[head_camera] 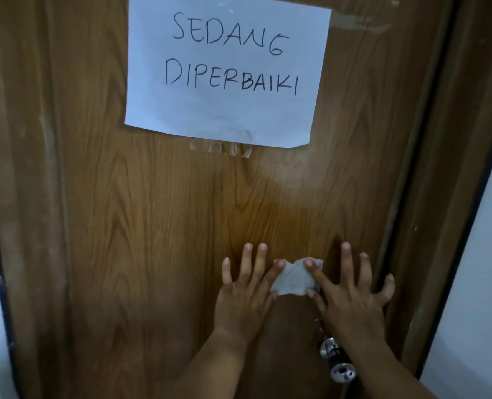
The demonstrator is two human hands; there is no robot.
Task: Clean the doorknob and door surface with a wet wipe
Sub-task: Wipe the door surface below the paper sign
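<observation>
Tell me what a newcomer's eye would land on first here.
Most striking is the white paper sign taped high on the brown wooden door, handwritten SEDANG DIPERBAIKI. Below it, the left hand and right hand lie spread against the door, fingertips pressing a white wet wipe between them. A shiny metal doorknob shows at the lower right, beside the right forearm.

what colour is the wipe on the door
The wipe is white, against the brown wood-grain door; head view.
</observation>
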